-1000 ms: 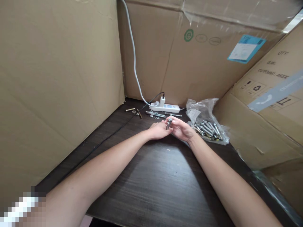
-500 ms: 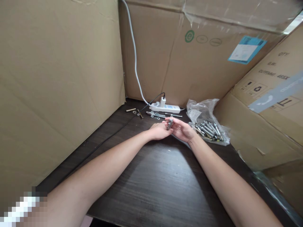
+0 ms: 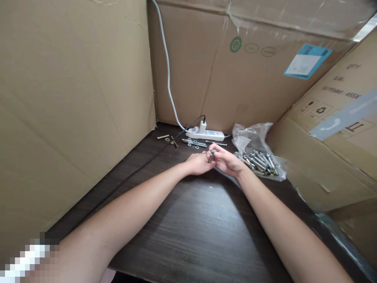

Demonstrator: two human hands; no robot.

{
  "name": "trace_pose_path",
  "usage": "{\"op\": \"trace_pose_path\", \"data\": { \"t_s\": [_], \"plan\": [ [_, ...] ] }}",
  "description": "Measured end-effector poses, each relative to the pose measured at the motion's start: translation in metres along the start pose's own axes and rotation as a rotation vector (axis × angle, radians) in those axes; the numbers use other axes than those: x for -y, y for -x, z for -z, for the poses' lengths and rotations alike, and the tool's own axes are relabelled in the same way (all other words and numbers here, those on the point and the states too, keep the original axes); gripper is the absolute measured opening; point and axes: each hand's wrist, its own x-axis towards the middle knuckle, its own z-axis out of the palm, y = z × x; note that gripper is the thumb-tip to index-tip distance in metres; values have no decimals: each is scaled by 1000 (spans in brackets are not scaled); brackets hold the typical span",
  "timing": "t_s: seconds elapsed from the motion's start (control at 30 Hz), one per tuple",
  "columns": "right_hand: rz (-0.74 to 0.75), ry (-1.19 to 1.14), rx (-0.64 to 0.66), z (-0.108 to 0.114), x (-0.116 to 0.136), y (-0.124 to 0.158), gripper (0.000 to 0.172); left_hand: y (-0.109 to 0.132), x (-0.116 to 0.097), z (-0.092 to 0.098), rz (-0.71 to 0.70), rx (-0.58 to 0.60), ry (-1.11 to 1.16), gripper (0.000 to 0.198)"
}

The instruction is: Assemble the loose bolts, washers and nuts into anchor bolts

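Observation:
Both of my hands meet over the far middle of a dark wooden table (image 3: 194, 224). My left hand (image 3: 198, 163) is closed around the lower part of a short metal anchor bolt (image 3: 211, 155). My right hand (image 3: 226, 160) pinches the top of the same bolt with its fingertips. A clear plastic bag (image 3: 255, 151) holding several more silver bolts lies just right of my right hand. Loose bolts, sleeves and washers (image 3: 193, 143) are scattered on the table beyond my hands.
A white power strip (image 3: 206, 135) with a charger plugged in lies at the back; its white cable runs up the boxes and a black cable (image 3: 138, 169) crosses the table leftward. Big cardboard boxes (image 3: 73, 102) wall the table on the left, back and right.
My right hand's fingers have curled in tighter over the top of the bolt. The left hand and everything on the table stay where they were.

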Motion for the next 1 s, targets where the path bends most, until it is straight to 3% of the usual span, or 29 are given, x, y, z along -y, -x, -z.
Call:
{"op": "trace_pose_path", "data": {
  "t_s": [0.1, 0.2, 0.57, 0.8, 1.0],
  "plan": [
    [-70, -8, 12, 2, 3, 2, 33, 0, -1, 1, 33, 8, 5, 40],
    [-108, 28, -21, 3, 5, 3, 29, -1, -1, 2, 33, 20, -1, 37],
    [-36, 53, 32, -1, 7, 2, 25, 1, -3, 4, 14, 4, 12, 35],
    [-66, 179, 12, 0, 22, 4, 31, 1, -5, 4, 68, 9, 59, 35],
    [-67, 218, 17, -1, 24, 5, 24, 0, -3, 5, 71, 31, 67, 35]
  ]
}}
